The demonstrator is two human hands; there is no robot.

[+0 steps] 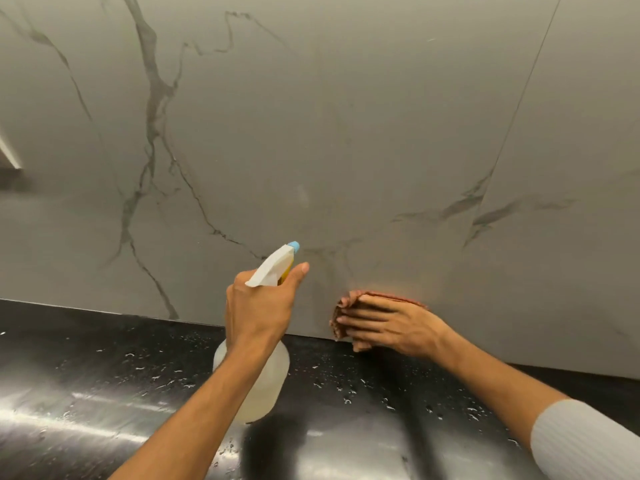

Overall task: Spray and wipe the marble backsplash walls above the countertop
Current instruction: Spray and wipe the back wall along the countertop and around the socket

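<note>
Head view: your left hand (258, 306) grips the bottle (256, 379), nozzle toward 1 o'clock; your right hand (388, 323), fingers flat, presses the cloth (372, 295) on the wall (311, 133). Wiping step; next, sweep along the bottom edge.

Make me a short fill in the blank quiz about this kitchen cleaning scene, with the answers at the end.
1. The left hand grips a spray ______.
2. The right hand presses a folded cloth flat against the marble ______.
3. The spray nozzle tip is coloured ______.
4. The black countertop is dotted with water ______.

Answers: bottle; backsplash; blue; droplets
</note>
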